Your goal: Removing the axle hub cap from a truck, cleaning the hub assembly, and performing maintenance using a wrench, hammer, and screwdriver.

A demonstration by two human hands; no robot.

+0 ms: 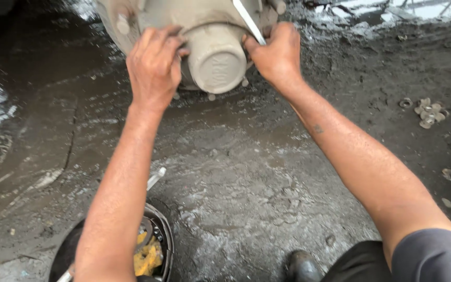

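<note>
Along the top edge of the frame, centre, we are working on a dusty beige wheel hub (147,15) whose domed cap (217,60) is pointing out toward us, so its long axis is running from the hub face straight at the camera and slightly downward. We are pressing our left hand (154,67) against the cap's left side, fingers together and curled over the hub face; it seems to be steadying the part, though we cannot tell whether anything is pinched under it. Our right hand (279,52) is clamping around a flat metal wrench (249,21), which is slanting from the fist up toward the upper left of the frame, its far end lying against the hub. That grip looks suited to levering around the cap's rim, where small studs (211,97) are showing beneath.

At the right of the frame, several loose nuts (428,112) are lying together on the muddy ground (246,172), apparently set aside within reach. At the lower left, a dark round pan (164,235) with a yellow rag (148,257) is sitting under our left forearm.
</note>
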